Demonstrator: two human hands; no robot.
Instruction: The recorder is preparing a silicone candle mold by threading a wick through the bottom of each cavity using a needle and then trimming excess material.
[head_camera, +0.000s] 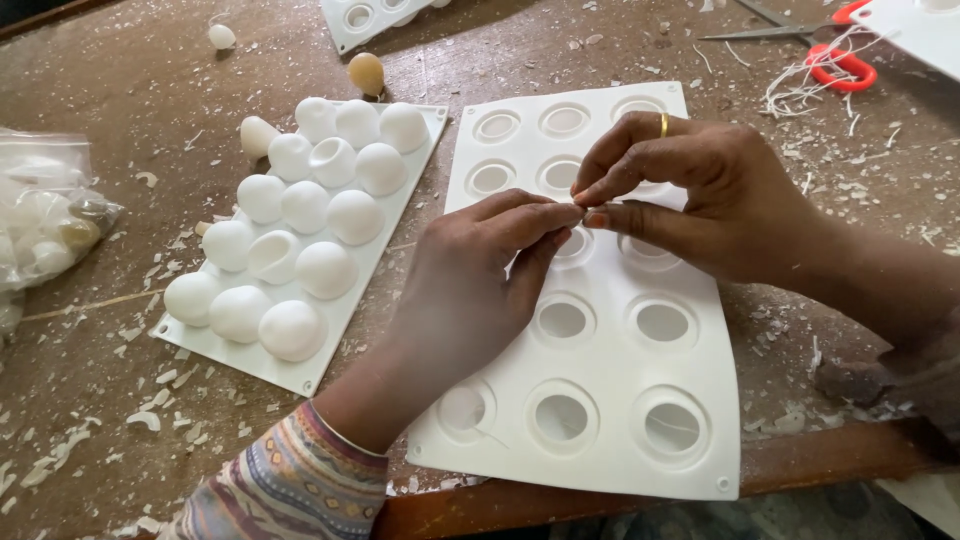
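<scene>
My left hand (470, 290) and my right hand (700, 190) meet fingertip to fingertip above a flat white silicone mould (690, 390) with round holes. The fingers of both hands pinch together at one spot; whatever is between them is too small to make out. My right hand wears a gold ring. To the left lies a second white mould (300, 225), turned dome-side up, its rounded bumps showing; two of them are dented in.
A tan ball (366, 73) and a small white ball (221, 36) lie loose at the back. Red-handled scissors (810, 45) rest at the top right. A clear plastic bag (45, 225) of balls sits at left. White flakes litter the brown table; its edge runs below the flat mould.
</scene>
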